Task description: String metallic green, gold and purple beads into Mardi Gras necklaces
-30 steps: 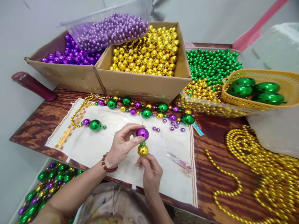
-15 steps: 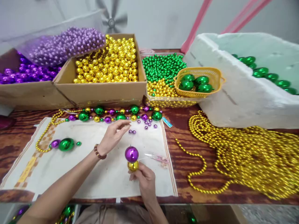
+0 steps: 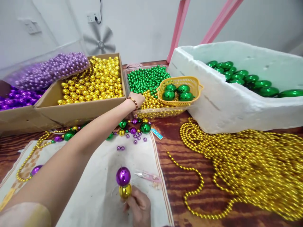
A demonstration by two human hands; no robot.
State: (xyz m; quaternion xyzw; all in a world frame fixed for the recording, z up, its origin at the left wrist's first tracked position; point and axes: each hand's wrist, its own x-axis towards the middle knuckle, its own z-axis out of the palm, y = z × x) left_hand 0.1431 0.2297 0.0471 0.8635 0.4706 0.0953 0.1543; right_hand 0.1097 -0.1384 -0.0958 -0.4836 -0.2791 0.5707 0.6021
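Purple bead [image 3: 123, 176] is sitting stacked on a gold bead [image 3: 125, 191] at about six o'clock in the head view, just above a white cloth [image 3: 94, 189]. I am watching the right hand [image 3: 138, 206] pinching together under the gold bead and holding the pair upright. Something thin seems to be poking out of the top, too fine to be sure.

The left hand [image 3: 136, 99] is reaching toward twelve o'clock and resting at the near corner of a clear tray [image 3: 165, 112] of small gold and green beads. Its fingers are hidden, so I cannot tell whether they are apart or closed. A yellow basket [image 3: 197, 86] of green balls is sitting at the hand's three o'clock. Pink snips [image 3: 148, 176] are lying just at three o'clock of the purple bead.

Both beads look hollow, light and rigid, with a slick mirror coating. I am judging them prone to slipping, rolling and scuffing. The safest hold looks like a fingertip pinch low on the gold bead, near its hole.
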